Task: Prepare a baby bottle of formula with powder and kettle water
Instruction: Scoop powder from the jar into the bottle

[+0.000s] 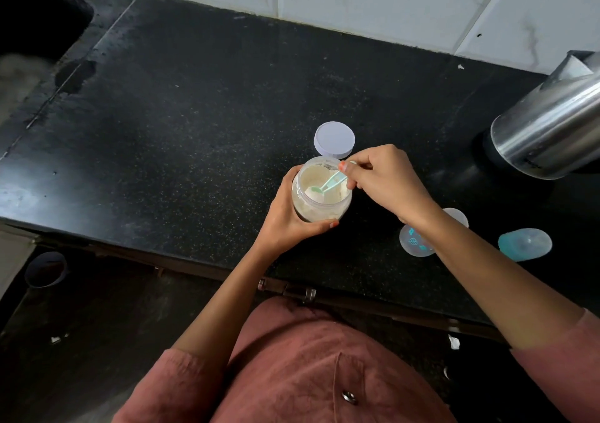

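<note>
An open clear jar (321, 206) of pale formula powder stands on the black counter (194, 114), with my left hand (290, 219) wrapped around its side. My right hand (384, 179) pinches the handle of a mint-green scoop (329, 185), whose bowl rests in the powder inside the jar. The jar's white lid (334, 139) lies flat just behind it. The clear baby bottle (415, 240) with teal leaf prints stands to the right, partly hidden behind my right forearm. Its teal teat with clear cap (525, 244) lies further right.
A steel kettle (548, 130) on a black base stands at the right edge. A dark sink (39, 19) sits at the far left. White wall tiles (389, 0) run behind the counter. A small cup (45, 268) sits on the floor below left.
</note>
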